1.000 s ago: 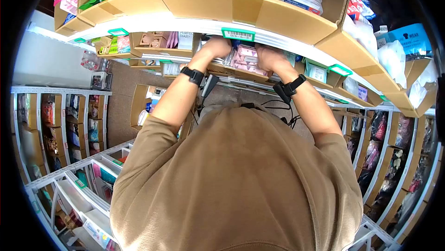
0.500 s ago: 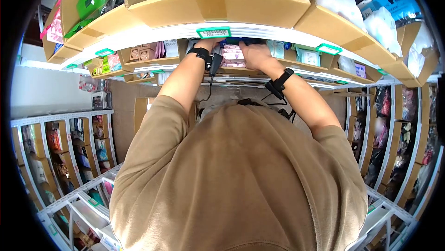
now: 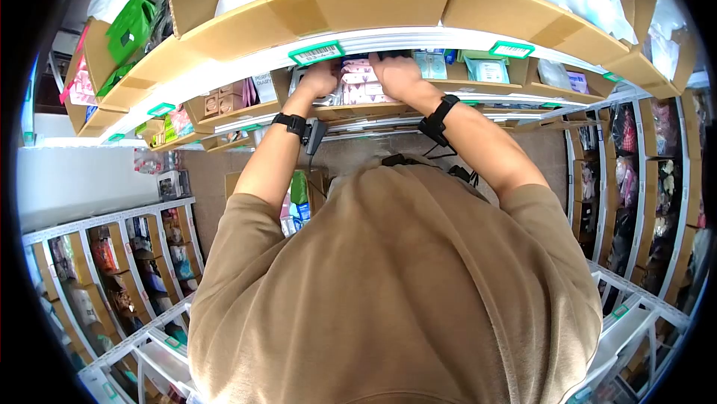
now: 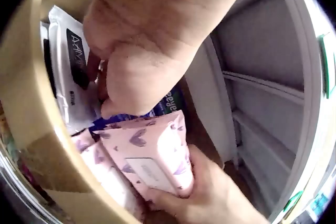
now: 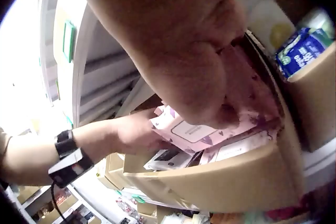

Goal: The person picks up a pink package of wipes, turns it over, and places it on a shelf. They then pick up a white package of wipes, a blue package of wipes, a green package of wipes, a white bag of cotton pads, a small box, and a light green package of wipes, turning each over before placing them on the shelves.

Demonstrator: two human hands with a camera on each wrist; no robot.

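Note:
My right hand (image 3: pixel 401 77) grips a pink soft pack with purple hearts and a pale label (image 4: pixel 149 163), thumb on its face and fingers along its side. The pack is tilted over similar pink packs (image 4: pixel 107 174) in a cardboard bin (image 5: pixel 220 179). My left hand (image 3: pixel 320 79) reaches into the same bin, fingers bent beside a white and black pack (image 4: pixel 73 71). Its fingertips are partly hidden by the thumb, and I cannot tell whether they pinch anything. Below that thumb lies a dark blue pack (image 4: pixel 170 103).
A shelf edge with a green-framed barcode label (image 3: pixel 315 53) runs close above both hands. Cardboard bins (image 3: pixel 373 4) stand on that upper shelf. Right of my right hand are pale blue packs (image 3: pixel 431 64). White shelving (image 3: pixel 112 217) stands behind at left, with more at right.
The head view has shifted, and the upper shelf slides left in it. My left hand, mostly hidden under the shelf half a second ago, shows again. The right hand stays at the pink packs.

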